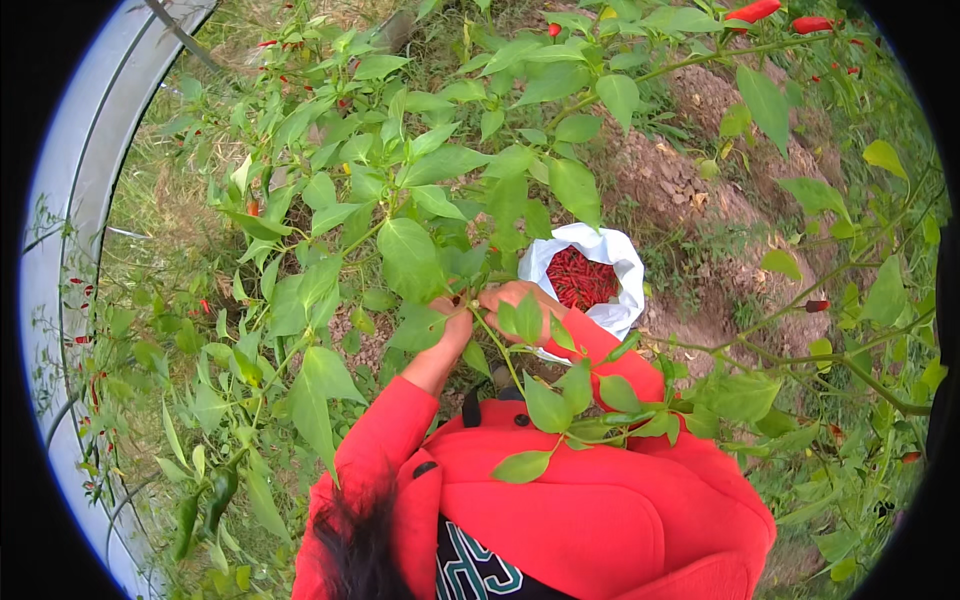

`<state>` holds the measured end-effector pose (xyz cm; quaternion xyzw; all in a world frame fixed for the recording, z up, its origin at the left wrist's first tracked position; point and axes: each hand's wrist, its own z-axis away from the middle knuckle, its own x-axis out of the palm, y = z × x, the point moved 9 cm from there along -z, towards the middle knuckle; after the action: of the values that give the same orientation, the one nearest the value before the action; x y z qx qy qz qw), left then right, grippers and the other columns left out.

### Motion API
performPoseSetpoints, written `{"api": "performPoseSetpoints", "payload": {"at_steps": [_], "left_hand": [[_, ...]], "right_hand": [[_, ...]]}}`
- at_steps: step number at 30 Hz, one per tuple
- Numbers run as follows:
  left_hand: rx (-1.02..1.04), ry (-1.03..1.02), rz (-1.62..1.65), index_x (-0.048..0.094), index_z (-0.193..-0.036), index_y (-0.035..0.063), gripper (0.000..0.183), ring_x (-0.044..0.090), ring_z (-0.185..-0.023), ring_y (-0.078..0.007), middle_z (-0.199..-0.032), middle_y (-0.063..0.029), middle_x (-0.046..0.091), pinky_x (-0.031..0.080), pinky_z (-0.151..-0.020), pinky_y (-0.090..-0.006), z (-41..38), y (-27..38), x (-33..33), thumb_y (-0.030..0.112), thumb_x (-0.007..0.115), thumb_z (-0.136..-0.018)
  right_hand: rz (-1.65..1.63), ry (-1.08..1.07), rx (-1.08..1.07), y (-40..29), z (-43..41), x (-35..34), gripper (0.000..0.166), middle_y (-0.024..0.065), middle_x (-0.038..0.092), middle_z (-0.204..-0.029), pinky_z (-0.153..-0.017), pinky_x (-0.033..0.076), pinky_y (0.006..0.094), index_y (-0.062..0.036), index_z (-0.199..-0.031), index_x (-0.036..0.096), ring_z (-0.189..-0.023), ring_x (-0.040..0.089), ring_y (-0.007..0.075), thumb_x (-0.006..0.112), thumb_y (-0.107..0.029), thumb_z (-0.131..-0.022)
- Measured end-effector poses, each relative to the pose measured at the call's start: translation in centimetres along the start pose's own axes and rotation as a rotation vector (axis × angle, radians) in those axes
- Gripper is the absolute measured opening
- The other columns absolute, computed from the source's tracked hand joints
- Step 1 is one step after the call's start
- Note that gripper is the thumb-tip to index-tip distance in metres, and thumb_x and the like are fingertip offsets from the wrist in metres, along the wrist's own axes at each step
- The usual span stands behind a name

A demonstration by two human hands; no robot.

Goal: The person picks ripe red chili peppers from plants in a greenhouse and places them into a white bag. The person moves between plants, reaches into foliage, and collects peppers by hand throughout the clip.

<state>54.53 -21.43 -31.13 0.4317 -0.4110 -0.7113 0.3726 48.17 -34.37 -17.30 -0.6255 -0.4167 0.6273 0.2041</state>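
Both of my hands meet among the leaves of a chili pepper plant [409,255], close to a green stem [501,346]. Leaves cover most fingertips of my left hand [454,327]. Just across the stem, my right hand [520,297] has its fingers curled inward. Whatever lies between the fingers of either hand is hidden. Beyond my right wrist stands a white sack [634,279] with its mouth rolled wide. Many small red chili peppers [579,276] fill what I can see inside it.
Leafy branches [780,358] reach in from the right, some crossing over my right sleeve. Red chilies [754,10] hang at the upper right, and green peppers [219,499] at the lower left. A bare soil ridge [686,176] runs beyond the sack. Pale plastic sheeting [71,225] curves along the left.
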Motion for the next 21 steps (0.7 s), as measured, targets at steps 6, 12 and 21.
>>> {"api": "performPoseSetpoints", "payload": {"at_steps": [6,12,21], "left_hand": [[-0.08,0.017,0.174,0.06,-0.094,0.0077,0.012,0.052,-0.07,-0.01,-0.073,-0.0005,0.057,0.042,-0.062,-0.0255,0.8,6.1,-0.5,0.019,0.059,-0.09],[-0.156,0.038,0.142,0.056,-0.11,0.0087,0.033,0.057,-0.076,-0.0129,-0.084,-0.0017,0.059,0.048,-0.066,-0.0292,0.6,5.1,-4.7,0.037,0.053,-0.095],[-0.095,-0.167,0.282,0.056,-0.109,0.0013,0.028,0.061,-0.065,-0.0152,-0.078,-0.0093,0.064,0.049,-0.054,-0.0297,-1.1,5.1,-5.4,0.025,0.058,-0.094]], "right_hand": [[-1.005,-0.223,0.013,-1.8,0.4,4.4,0.018,0.0077,0.058,-0.075,-0.065,0.045,0.0346,-0.0054,-0.093,0.06,-0.072,0.057,0.0207,0.055,-0.021,-0.086],[-0.752,-0.285,0.067,0.6,0.4,6.9,0.019,0.008,0.061,-0.074,-0.064,0.046,0.0343,-0.0033,-0.094,0.064,-0.067,0.057,0.0194,0.055,-0.017,-0.084],[-0.391,0.593,0.278,19.8,-6.3,-4.1,0.034,0.0146,0.067,-0.094,-0.077,0.049,0.0377,-0.0067,-0.113,0.061,-0.086,0.064,0.0268,0.059,-0.023,-0.083]]}}
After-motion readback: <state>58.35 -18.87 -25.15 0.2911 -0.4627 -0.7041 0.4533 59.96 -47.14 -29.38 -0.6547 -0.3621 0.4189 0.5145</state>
